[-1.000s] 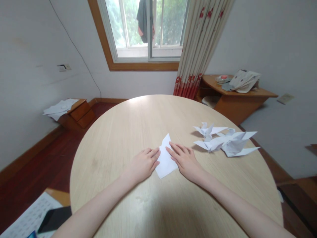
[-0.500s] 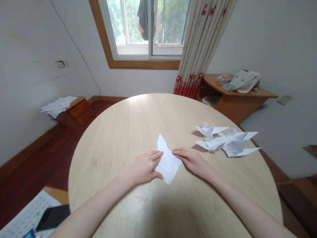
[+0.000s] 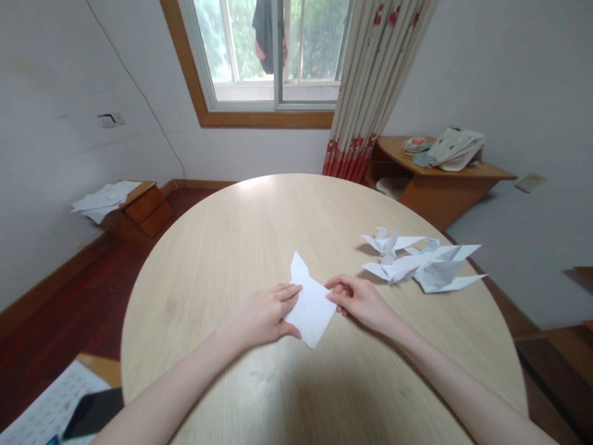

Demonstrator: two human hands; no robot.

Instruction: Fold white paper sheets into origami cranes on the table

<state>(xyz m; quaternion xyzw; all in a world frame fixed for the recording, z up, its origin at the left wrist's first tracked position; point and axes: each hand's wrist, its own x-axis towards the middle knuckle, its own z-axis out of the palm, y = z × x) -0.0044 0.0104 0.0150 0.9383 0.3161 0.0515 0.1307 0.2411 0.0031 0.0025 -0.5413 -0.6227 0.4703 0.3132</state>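
Observation:
A folded white paper [image 3: 312,312] lies on the table in front of me, with a narrow point at its far end and a wider diamond-shaped body nearer me. Across its left edge rests my left hand [image 3: 273,312], fingers stretched flat on the sheet and thumb spread towards the near tip. At the right corner of the paper, my right hand [image 3: 354,300] is closed in a pinch, thumb and index finger on the edge, the other fingers curled under.
Several folded paper cranes [image 3: 421,262] sit on the right side of the round wooden table [image 3: 222,235]. At lower left are a dark phone [image 3: 95,411] and a printed sheet [image 3: 55,395]. A corner desk [image 3: 449,191] stands at the back right, below a curtain [image 3: 370,80].
My right hand has gone from straight fingers along the paper's upper right edge to a pinch at its right corner. My left hand stays on the paper. The view has shifted slightly.

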